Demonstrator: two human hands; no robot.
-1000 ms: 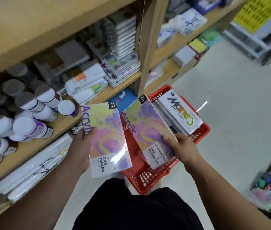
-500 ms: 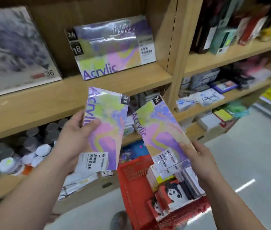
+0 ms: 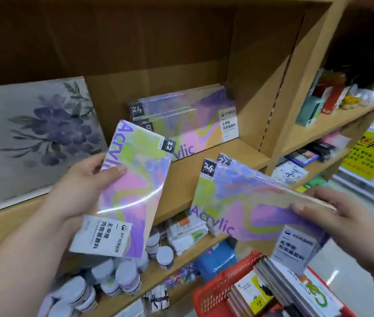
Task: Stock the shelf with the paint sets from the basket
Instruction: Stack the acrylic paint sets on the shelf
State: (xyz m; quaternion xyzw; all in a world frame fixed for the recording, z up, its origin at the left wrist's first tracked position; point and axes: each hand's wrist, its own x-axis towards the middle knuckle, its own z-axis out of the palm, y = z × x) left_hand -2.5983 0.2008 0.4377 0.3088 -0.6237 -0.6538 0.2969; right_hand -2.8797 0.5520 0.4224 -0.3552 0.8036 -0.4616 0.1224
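My left hand [image 3: 83, 186] grips a pastel "Acrylic" paint set marked 12 [image 3: 131, 193], held upright in front of the wooden shelf [image 3: 215, 165]. My right hand [image 3: 332, 216] holds wider Acrylic sets marked 24 [image 3: 245, 202], two stacked together, tilted flat just below the shelf board. Matching Acrylic sets [image 3: 186, 120] lean against the back of the shelf bay. The red basket [image 3: 215, 291] sits at the bottom right with more boxed sets inside.
A large floral box [image 3: 35, 133] stands on the shelf at the left. White-capped paint jars [image 3: 117, 277] crowd the shelf below. An upright divider [image 3: 296, 88] bounds the bay on the right, with other stationery beyond it.
Both hands have lifted their sets higher and closer to the shelf bay. The right-hand sets have tilted flatter, toward the shelf. The view has risen from the basket to the shelf.
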